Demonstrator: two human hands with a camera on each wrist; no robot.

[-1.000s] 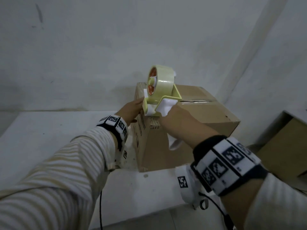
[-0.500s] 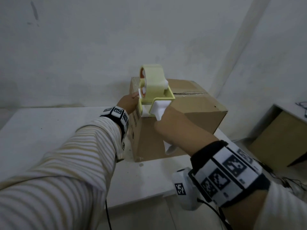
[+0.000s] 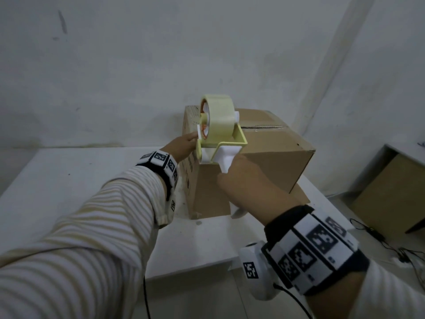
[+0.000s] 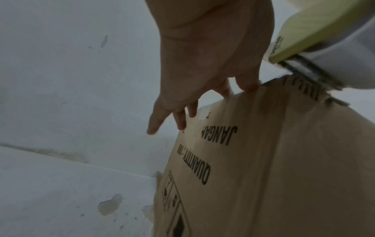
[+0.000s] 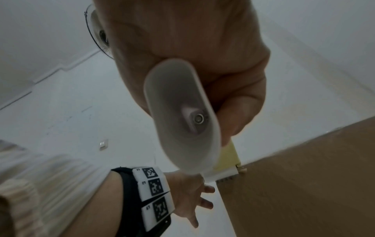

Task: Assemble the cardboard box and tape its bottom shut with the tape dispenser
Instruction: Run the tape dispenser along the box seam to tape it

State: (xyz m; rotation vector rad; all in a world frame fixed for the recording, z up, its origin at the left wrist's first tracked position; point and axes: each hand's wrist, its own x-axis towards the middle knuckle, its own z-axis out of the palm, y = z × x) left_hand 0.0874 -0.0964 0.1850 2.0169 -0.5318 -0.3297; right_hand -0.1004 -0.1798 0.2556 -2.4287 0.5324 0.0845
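one cardboard box (image 3: 264, 157), one tape dispenser (image 3: 218, 132), two hands (image 3: 181, 147)

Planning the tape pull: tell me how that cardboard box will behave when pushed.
The cardboard box probably slides or tips easily: it looks empty and light on the smooth white table. Its walls likely flex; the left hand steadies its top edge.

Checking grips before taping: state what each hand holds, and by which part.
Right hand grips the tape dispenser by its white handle. Left hand holds nothing; its straight fingers rest on the box.
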